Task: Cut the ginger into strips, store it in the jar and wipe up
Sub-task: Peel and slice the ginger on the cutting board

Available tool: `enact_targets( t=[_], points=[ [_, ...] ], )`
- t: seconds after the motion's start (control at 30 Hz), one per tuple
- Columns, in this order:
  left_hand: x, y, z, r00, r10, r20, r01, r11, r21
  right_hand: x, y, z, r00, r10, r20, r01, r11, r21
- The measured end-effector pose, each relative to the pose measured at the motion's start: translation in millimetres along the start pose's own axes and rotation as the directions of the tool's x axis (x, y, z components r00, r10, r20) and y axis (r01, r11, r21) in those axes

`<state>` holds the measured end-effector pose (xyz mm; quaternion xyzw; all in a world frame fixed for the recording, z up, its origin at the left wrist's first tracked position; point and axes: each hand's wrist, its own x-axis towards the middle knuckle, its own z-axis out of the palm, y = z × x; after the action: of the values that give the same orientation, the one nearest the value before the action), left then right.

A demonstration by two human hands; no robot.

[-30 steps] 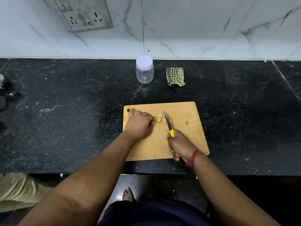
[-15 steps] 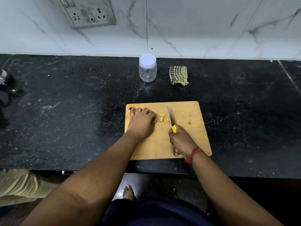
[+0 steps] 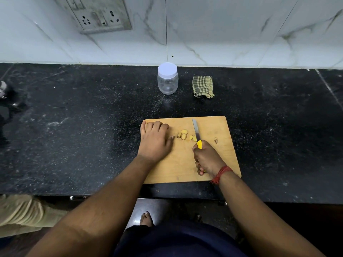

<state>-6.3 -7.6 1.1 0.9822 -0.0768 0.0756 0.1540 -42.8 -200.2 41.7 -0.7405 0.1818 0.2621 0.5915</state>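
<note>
1. Ginger slices [image 3: 184, 136] lie mid cutting board [image 3: 213, 164], between both hands.
2. Left hand [image 3: 155, 140] rests on the board, fingers curled; whether they hold ginger, cannot tell.
3. Right hand [image 3: 207, 159] grips the yellow-handled knife [image 3: 197, 133], blade beside the slices.
4. Lidded jar [image 3: 168, 78] and checked cloth [image 3: 202, 86] stand apart at the back of the black worktop [image 3: 83, 127].

From the rectangular wooden cutting board [image 3: 213, 164], bare black speckled stone surface [image 3: 83, 136] lies open at 9 and 3 o'clock. At 12 o'clock stand a clear plastic jar with white lid [image 3: 167, 78] and a folded green checked cloth [image 3: 202, 86], apart from each other.
</note>
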Motion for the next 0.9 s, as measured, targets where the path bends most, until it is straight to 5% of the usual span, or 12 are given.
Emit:
enact_targets(
  t=[0.33,0.7,0.9],
  points=[
    [-19,-23,2,0.977,-0.213,0.012,0.213,0.972,-0.094,2,-2,12,0.999,0.022,0.037,-0.021,0.999,-0.039],
    [-12,-16,2,0.987,-0.144,0.076,0.151,0.984,-0.090,1,-2,24,0.996,0.006,0.094,0.002,0.996,-0.087],
    [-8,-13,6,0.997,-0.034,0.073,0.051,0.968,-0.247,1,-1,25,0.995,-0.007,0.100,0.018,0.993,-0.114]
  ],
)
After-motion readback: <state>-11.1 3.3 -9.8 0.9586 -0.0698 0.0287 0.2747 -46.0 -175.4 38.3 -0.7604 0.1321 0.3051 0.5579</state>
